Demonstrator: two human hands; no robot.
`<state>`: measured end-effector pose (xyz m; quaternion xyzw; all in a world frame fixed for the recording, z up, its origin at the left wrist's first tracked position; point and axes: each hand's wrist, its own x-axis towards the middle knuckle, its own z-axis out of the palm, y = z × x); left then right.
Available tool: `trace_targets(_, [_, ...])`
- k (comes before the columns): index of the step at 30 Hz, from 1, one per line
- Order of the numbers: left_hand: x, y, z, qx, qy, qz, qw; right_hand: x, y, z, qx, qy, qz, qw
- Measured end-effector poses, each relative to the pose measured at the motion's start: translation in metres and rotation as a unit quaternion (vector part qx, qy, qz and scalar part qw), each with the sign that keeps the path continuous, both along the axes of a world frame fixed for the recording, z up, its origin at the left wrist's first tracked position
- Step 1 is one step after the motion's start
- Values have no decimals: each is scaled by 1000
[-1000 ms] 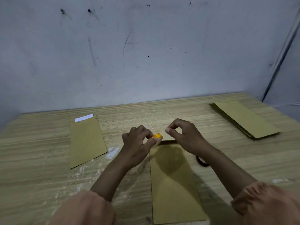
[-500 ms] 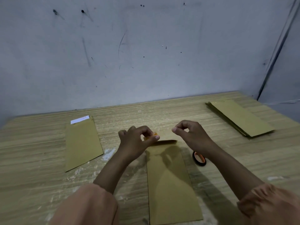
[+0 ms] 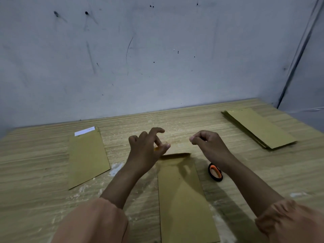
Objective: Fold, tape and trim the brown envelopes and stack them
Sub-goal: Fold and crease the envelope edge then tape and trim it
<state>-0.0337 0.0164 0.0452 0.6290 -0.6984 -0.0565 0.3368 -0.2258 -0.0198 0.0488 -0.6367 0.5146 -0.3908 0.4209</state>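
Dim, flat indoor light, bluish-grey on the wall (image 3: 157,58). Light comes from above & behind: arm shadows fall forward on the table (image 3: 43,163) and centre envelope (image 3: 182,199). No glare. Left hand (image 3: 145,151) fingers motion-blurred. Wide-angle bend at edges; sleeves (image 3: 91,223) soft, out of focus.

Wood table (image 3: 175,120): 2 envelopes (image 3: 87,156) (image 3: 184,199), envelope stack (image 3: 259,128), scissors (image 3: 215,172).

One head-worn wide-angle view, forward and down, close over the wooden table (image 3: 175,120), facing the wall (image 3: 157,50).
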Motion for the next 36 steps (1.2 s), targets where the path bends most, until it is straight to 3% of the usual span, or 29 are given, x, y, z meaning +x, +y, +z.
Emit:
trace_targets(9, [7, -14, 3, 103, 54, 33, 993, 1, -15, -12, 42, 7, -28, 999])
trace_targets(15, [9, -25, -2, 146, 17, 100, 984, 8, -20, -19, 51, 56, -50, 996])
trace_targets(20, [10, -30, -3, 220, 90, 66, 969, 5, -24, -26, 53, 80, -64, 993])
trace_targets(26, [6, -36, -1, 228, -37, 122, 965, 14, -28, -30, 38, 101, -59, 992])
trace_targets(36, [18, -46, -22, 333, 31, 28, 942, 13, -24, -40, 55, 132, -36, 989])
